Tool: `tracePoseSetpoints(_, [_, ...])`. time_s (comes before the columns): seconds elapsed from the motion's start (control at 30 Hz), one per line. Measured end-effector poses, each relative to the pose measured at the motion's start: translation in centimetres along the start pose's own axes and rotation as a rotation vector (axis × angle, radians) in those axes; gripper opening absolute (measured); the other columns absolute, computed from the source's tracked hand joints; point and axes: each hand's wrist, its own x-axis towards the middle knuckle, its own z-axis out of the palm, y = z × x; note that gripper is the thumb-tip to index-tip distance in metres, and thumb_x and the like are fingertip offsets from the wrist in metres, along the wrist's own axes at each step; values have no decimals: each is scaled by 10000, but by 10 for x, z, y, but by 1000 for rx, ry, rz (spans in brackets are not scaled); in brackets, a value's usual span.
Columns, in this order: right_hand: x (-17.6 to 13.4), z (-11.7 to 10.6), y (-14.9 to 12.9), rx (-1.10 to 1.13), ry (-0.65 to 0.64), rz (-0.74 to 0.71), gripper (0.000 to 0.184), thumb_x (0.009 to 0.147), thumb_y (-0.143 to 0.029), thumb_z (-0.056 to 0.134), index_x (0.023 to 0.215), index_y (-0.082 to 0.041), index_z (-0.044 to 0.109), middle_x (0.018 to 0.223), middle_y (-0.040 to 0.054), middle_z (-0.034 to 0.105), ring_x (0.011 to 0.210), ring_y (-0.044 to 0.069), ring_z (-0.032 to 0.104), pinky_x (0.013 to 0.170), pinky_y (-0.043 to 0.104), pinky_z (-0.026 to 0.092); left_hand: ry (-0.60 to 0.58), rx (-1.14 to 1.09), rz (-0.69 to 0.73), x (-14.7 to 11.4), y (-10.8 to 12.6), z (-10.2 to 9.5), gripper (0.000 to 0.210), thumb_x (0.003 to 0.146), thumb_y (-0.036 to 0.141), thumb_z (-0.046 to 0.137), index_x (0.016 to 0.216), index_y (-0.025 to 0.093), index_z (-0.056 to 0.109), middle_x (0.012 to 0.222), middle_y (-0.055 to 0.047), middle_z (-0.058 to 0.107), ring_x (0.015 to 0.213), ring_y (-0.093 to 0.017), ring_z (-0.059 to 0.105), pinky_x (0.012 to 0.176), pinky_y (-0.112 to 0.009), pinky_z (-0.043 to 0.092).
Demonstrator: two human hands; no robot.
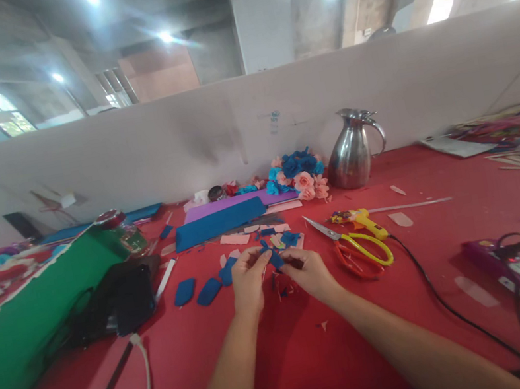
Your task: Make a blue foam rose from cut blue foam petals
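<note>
Between my two hands is a small dark blue crepe paper piece [275, 259], pinched at its edges. My left hand [248, 277] is closed on its left side, with a thin stick seeming to run down by the fingers. My right hand [307, 269] is closed on the right side of the same piece. Cut blue paper petals [209, 291] lie on the red table left of my left hand. Scissors [349, 246] with red and yellow handles rest open to the right of my right hand. Small scraps lie under my hands.
Behind the hands are blue paper sheets [219, 223] and a bunch of paper flowers [300, 172]. A steel jug [351, 150] stands at the back. A yellow glue gun [368, 223] trails its cord to the right, near a purple power strip [519, 269]. A green board [50, 318] stands left.
</note>
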Motion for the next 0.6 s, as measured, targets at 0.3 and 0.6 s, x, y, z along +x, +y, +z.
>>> tracePoseSetpoints(0.3, [-3,-6,-16,124,-112,31,209,762,-312,568,907,-190,657,688,-6,647,600,143,585,557,235,460,17,102,60,-1,1,-1,182,599,284,768,703,173,666,639,24,626,628,-122,564,642,-239,431])
tracePoseSetpoints(0.6, [-1,1,-2,15,-19,-22,157,783,-328,570,746,-200,654,670,0,639,609,149,572,584,251,457,-64,30,62,-3,4,1,280,614,228,767,875,198,672,810,-3,688,765,-148,626,753,-263,468])
